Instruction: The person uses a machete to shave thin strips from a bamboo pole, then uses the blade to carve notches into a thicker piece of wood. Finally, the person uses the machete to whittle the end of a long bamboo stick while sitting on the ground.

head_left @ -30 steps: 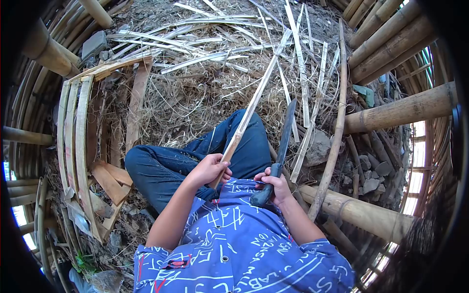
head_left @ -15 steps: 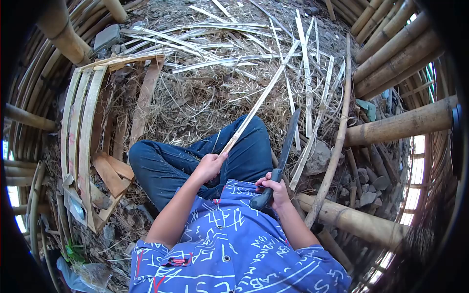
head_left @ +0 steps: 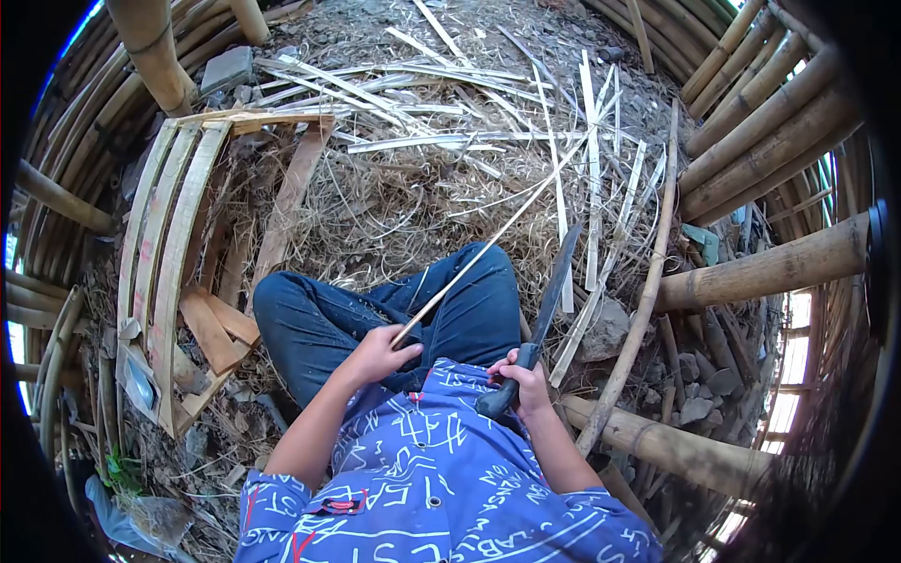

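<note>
My left hand (head_left: 380, 353) is closed around the near end of a long, thin bamboo strip (head_left: 474, 260). The strip slants up and right across my knee, its narrow edge turned toward me. In my right hand (head_left: 526, 380) I grip the dark handle of a large knife (head_left: 561, 280). Its long grey blade points up and away from me, apart from the strip. Both hands are close to my lap, over the crossed legs in dark jeans (head_left: 469, 293).
Many split bamboo strips (head_left: 427, 140) lie scattered ahead over curly shavings (head_left: 375, 211). A slatted wooden crate (head_left: 192, 206) stands at left. A long pole (head_left: 648, 291) and thick bamboo beams (head_left: 770, 267) are at right, beside rocks (head_left: 605, 330).
My left hand has moved a little left and down with the strip, which has turned from its broad face to a thin edge. The knife remains in my right hand. The view has shifted slightly.
</note>
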Available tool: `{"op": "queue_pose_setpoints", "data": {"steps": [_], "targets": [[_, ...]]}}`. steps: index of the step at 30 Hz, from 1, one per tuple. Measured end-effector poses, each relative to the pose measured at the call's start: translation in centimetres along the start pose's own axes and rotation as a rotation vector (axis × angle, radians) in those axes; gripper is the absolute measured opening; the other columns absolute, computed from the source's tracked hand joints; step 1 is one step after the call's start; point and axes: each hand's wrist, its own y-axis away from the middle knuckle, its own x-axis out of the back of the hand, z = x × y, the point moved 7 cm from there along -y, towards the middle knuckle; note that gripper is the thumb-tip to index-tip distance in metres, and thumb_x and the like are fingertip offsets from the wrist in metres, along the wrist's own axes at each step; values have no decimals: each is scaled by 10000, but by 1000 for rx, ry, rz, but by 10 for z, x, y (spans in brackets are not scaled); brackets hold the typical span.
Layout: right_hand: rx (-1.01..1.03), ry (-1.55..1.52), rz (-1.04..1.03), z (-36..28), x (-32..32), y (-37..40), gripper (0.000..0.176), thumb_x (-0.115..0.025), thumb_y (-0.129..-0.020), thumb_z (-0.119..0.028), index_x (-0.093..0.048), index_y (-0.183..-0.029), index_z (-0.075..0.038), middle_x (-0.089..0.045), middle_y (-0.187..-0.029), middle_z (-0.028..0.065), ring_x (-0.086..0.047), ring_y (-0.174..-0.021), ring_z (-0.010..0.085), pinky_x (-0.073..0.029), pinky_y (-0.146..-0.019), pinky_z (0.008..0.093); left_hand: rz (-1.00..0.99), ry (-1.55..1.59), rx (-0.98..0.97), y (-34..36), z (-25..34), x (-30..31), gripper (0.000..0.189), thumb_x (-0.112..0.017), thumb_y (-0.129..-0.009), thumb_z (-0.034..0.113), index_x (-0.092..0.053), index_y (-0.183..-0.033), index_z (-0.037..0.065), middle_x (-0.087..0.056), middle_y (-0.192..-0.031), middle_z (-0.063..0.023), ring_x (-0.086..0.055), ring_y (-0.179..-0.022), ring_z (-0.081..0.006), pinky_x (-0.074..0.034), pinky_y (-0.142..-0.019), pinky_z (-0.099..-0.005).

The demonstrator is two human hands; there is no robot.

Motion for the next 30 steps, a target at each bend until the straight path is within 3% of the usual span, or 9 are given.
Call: {"op": "queue_pose_setpoints", "data": {"steps": [6,8,11,15,20,24,27,28,30], "targets": [[71,32,9,-6,1,-3,225,-610,-760,20,-496,-932,-69,-668,-825,188,-658,-721,262,-548,-699,369,-59,274,-19,41,-30,12,315,-735,-835,275,-525,-735,62,-438,-639,33,-357,-618,-75,-330,-538,-293],[113,99,23,-11,0,-5,230,-607,-750,14,-487,-929,-67,-667,-814,188,-652,-713,277,-539,-708,382,-80,365,-9,49,-26,16,310,-729,-843,267,-490,-775,82,-400,-627,51,-336,-557,-61,-294,-486,-262],[121,128,12,-16,-3,-6,228,-607,-744,25,-485,-916,-62,-669,-812,192,-649,-713,267,-531,-708,377,-530,1059,146,78,-12,5,321,-701,-879,267,-419,-870,113,-340,-593,78,-283,-429,-12,-204,-381,-180],[132,192,-20,-18,-6,-9,234,-611,-737,45,-490,-907,-60,-670,-808,192,-650,-715,261,-525,-714,370,-685,1334,137,105,-11,20,328,-713,-865,226,-422,-940,95,-332,-604,76,-302,-463,-12,-256,-391,-167],[159,233,-76,-12,-14,-17,217,-632,-741,71,-517,-887,-41,-680,-820,181,-657,-725,213,-529,-699,333,-632,1393,64,125,-24,31,333,-720,-860,237,-426,-939,102,-335,-611,72,-303,-475,-14,-252,-394,-170],[142,243,-137,-8,-25,-23,212,-632,-737,78,-524,-877,-38,-683,-818,181,-661,-719,205,-538,-689,328,-482,1360,1,125,-25,42,317,-714,-862,202,-410,-871,114,-342,-582,70,-291,-437,-18,-225,-388,-194],[128,238,-164,-4,-30,-27,211,-633,-737,78,-525,-876,-38,-686,-817,181,-660,-714,203,-540,-682,330,4,849,112,120,-43,63,359,-760,-826,142,-403,-810,114,-400,-617,57,-354,-478,-48,-278,-419,-231],[125,243,-170,-3,-32,-28,210,-634,-737,77,-526,-876,-38,-686,-816,180,-660,-714,202,-540,-681,331,14,852,110,119,-50,63,359,-760,-826,142,-403,-810,114,-400,-617,57,-354,-478,-48,-278,-419,-231],[120,257,-186,-3,-36,-29,210,-639,-739,74,-527,-876,-39,-688,-815,175,-663,-719,201,-539,-683,328,364,284,-21,122,-53,91,345,-764,-819,154,-425,-774,106,-422,-632,61,-352,-513,-69,-321,-460,-254]]}}
